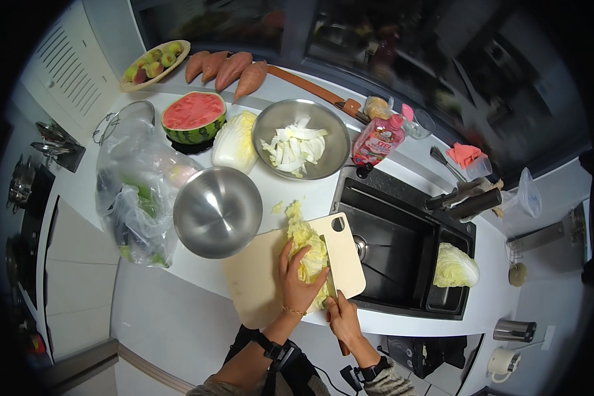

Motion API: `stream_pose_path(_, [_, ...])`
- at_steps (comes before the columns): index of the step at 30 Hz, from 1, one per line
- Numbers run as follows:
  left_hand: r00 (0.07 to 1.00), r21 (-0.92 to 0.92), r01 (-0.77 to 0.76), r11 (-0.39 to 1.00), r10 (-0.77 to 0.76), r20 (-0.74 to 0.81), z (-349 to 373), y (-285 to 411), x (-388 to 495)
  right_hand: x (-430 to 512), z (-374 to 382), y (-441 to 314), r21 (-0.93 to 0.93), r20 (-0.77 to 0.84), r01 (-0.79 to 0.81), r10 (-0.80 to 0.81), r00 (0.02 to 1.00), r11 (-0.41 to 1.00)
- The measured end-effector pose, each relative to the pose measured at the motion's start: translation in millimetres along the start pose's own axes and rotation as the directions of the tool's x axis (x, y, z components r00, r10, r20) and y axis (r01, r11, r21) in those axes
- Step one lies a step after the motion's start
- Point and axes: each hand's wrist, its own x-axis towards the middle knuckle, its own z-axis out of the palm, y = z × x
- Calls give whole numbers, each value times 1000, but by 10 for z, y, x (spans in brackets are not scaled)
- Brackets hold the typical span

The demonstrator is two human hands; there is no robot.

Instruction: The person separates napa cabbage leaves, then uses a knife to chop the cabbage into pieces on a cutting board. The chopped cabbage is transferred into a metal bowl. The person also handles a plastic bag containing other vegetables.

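Observation:
My left hand (299,279) presses down on a heap of yellow-green napa cabbage leaves (304,240), fingers spread across it. The leaves lie on a cream cutting board (255,277) at the counter's front edge. In my right hand (344,317) is a kitchen knife (331,277), gripped by its brown handle. Its blade stands along the right side of the leaves, partly hidden by my fingers. Past the board, a large steel bowl (263,116) holds cut white cabbage pieces (297,146). Left of the board sits a second steel bowl (218,213) with nothing in it.
Right of the board is a black sink (391,247), with a cabbage piece (455,266) in its side basin. A whole napa cabbage (235,141), half a watermelon (194,116) and a plastic bag of vegetables (138,198) stand left. Sweet potatoes (233,71) and a soap bottle (378,139) line the back.

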Motion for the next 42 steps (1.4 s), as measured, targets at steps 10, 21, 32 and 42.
stream_pose_path(10, [977, -9, -95, 995, 91, -191, -963, 381, 499, -365, 224, -1200, -74, -1, 265, -265, 964, 961])
stream_pose_path(21, [983, 479, 156, 864, -181, 7, -1529, -713, 1547, 99, 212, -1030, -209, -217, 105, -151, 964, 972])
stream_pose_path(32, [836, 610, -405, 682, 5, 549, -52, -602, 1327, -440, -69, 301, 494, -129, -89, 175, 976, 865])
stream_pose_path(42, [818, 359, -432, 827, 193, 542, 0, -904, 1288, -698, 325, 855, 810, -106, -79, 277, 955, 581])
